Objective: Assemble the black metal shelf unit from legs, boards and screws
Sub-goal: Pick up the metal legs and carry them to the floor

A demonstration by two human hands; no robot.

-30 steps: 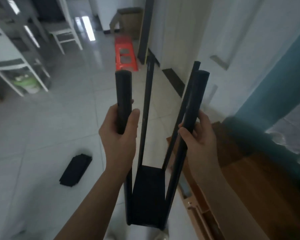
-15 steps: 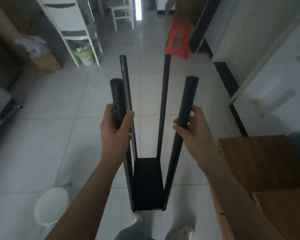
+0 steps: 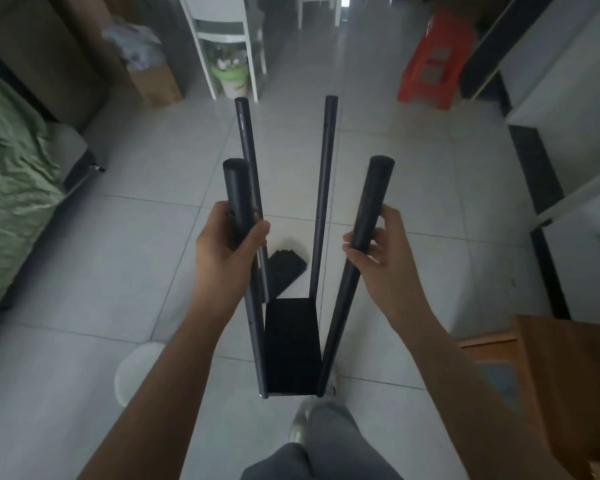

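Upright over pale floor tiles [image 3: 153, 237]: black shelf frame [image 3: 290, 344], four legs up from one board, left hand [image 3: 222, 258] curled round near-left leg [image 3: 238, 199], right hand [image 3: 381, 251] pinching near-right leg [image 3: 368, 216] between thumb and fingertips; small black piece [image 3: 286, 268] flat on floor behind

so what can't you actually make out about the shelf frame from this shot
Head view only:
- Screws joining the board to the four legs: too small and dark to see.
- Left near leg where the left hand grips it: covered by fingers.
- Black part on the floor: partly hidden behind the legs.
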